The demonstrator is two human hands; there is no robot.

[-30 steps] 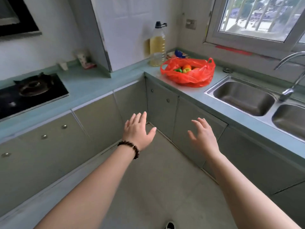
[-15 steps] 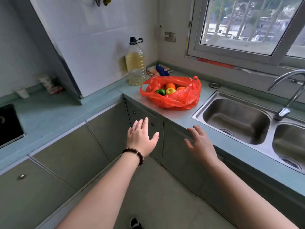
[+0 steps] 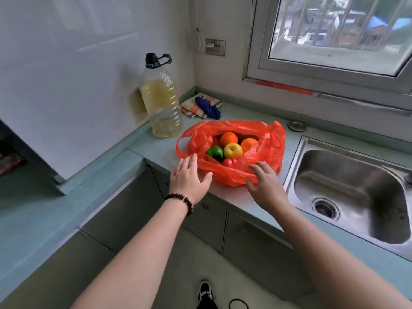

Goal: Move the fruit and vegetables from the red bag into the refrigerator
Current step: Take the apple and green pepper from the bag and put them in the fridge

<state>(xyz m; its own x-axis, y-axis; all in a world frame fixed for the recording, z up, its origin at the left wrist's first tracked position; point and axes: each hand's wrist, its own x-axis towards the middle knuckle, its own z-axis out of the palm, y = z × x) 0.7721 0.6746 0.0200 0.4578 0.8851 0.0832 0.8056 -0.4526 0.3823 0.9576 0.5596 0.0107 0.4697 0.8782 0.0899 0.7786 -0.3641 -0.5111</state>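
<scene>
Lying open-mouthed upward, red bag (image 3: 236, 172)

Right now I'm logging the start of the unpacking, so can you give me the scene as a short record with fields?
bag: red plastic bag lying open on the pale green countertop
contents visible: two oranges, yellow apple, green pepper, a red item, partly hidden
left hand: open, at the bag's near left edge
right hand: open, fingers over the bag's front edge
beside bag: clear plastic oil bottle, steel sink
refrigerator: not in view
</scene>
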